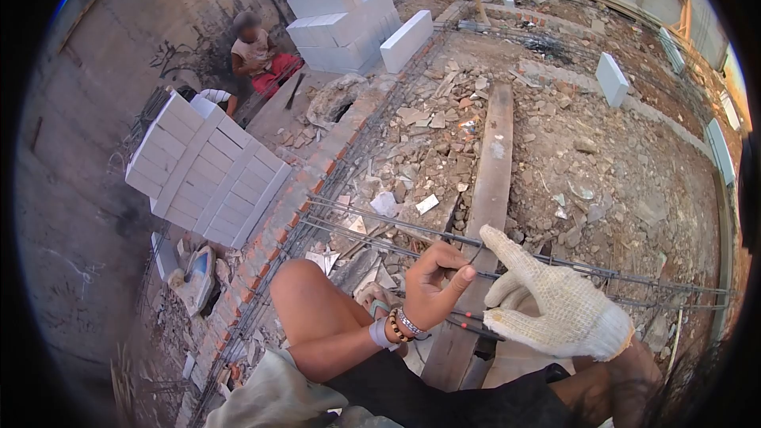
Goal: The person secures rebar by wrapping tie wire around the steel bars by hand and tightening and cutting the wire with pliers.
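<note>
My left hand (432, 289), bare with bracelets at the wrist, is closed in a pinch on a short thin dark tie wire (477, 254). The wire rises beside a long steel rebar (380, 218) that runs crosswise in front of me. My right hand (551, 297) wears a cream knitted work glove. Its fingers are apart, one stretched out near the top bar and the others bent over the lower bars. Nothing shows in its grip. Under the bars lies a long wooden plank (493, 166). Red marks (466, 314) show on a lower bar.
White blocks stand in a stack (210, 166) at left and another stack (345, 28) farther back. A low brick edge (317, 186) with rebar runs diagonally beside them. Broken rubble (587, 158) covers the ground. A seated person (254, 51) is near the wall; others are partly visible.
</note>
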A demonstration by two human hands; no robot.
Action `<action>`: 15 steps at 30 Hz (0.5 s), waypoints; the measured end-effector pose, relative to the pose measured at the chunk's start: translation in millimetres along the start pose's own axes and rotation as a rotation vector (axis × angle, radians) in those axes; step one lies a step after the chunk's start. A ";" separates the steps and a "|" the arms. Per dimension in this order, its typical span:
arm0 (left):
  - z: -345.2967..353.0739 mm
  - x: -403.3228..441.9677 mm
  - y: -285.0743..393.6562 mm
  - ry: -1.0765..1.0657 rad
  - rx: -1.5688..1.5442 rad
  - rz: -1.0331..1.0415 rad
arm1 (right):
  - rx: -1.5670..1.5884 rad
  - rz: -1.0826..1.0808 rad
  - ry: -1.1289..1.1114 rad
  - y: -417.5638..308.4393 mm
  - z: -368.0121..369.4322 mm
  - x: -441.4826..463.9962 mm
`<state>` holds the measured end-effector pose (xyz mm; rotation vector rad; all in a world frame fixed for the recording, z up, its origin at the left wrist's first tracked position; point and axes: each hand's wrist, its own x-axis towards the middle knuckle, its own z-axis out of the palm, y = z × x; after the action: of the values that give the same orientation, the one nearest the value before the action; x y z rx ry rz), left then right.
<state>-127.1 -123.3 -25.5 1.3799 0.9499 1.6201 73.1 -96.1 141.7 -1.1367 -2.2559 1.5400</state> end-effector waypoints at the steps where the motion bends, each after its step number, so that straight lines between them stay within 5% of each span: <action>1: -1.3 -0.7 -1.1 -0.038 0.045 0.038 | 0.011 -0.026 -0.013 1.8 1.6 1.1; 4: 5.3 3.4 -0.5 0.000 -0.050 0.009 | 0.005 -0.051 -0.080 3.4 4.3 2.0; 15: 6.8 6.5 7.5 0.028 -0.002 -0.321 | -0.651 -0.131 0.204 5.0 15.8 -1.4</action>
<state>-121.7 -120.1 -15.2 1.1382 1.1228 1.3995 68.1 -107.5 130.7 -1.1774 -2.6874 0.6031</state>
